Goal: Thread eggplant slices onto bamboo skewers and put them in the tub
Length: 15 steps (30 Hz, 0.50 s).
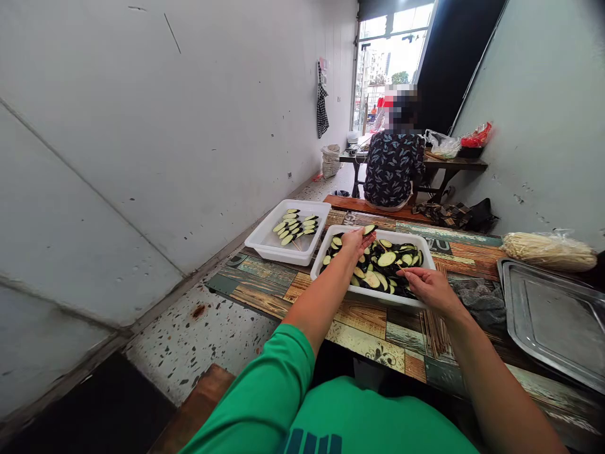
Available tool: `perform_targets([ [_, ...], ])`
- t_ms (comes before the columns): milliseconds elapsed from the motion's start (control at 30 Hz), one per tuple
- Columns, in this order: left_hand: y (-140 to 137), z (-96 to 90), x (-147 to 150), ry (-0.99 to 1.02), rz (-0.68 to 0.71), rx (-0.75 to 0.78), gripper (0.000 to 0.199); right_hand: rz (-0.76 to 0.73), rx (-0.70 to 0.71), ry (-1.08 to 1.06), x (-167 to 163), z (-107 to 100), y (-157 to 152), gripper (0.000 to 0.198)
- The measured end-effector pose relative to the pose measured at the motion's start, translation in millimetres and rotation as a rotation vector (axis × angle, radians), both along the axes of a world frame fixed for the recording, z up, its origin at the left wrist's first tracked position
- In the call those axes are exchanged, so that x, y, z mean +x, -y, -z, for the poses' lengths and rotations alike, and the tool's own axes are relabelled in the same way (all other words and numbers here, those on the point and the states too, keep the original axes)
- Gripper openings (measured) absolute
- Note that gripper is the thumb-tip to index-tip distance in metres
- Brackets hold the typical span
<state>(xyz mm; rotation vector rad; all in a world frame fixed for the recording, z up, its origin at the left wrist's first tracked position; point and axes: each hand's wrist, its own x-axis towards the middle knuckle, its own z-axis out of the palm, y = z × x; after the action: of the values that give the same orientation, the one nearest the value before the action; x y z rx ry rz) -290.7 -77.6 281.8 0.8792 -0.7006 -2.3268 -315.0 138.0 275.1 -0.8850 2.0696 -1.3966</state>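
Note:
My left hand [358, 241] is closed on an eggplant slice [370, 229] above the far side of a white tub [317, 270]. Loose eggplant slices [386, 259] with dark skin and pale flesh fill that tub. Over its right front part, my right hand [428, 287] pinches a thin wooden skewer [403, 270] whose tip points left, toward the slices. A second white tub [278, 253] to the left holds several skewered eggplant slices [293, 228] laid in rows. Beneath my right forearm, a bundle of wooden skewers [432, 334] lies on the patchwork-patterned table [363, 318].
To the right are a crumpled dark plastic bag [479, 302], metal trays [558, 315] and a bag of enoki mushrooms [548, 250]. Ahead, a person [393, 167] sits facing away on a wooden bench [347, 203] at another table. A wall [189, 139] runs along the left.

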Motion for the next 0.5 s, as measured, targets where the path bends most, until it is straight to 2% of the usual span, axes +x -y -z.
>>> perform_targets([
  [333,-10,-4.4,3,0.004,-0.036,-0.142,0.02,-0.005,0.004,0.059,-1,-3,4,0.059],
  [500,-13,-1.5,1,0.02,-0.001,-0.19,0.021,0.029,-0.001,0.101,-1,-1,5,0.061],
])
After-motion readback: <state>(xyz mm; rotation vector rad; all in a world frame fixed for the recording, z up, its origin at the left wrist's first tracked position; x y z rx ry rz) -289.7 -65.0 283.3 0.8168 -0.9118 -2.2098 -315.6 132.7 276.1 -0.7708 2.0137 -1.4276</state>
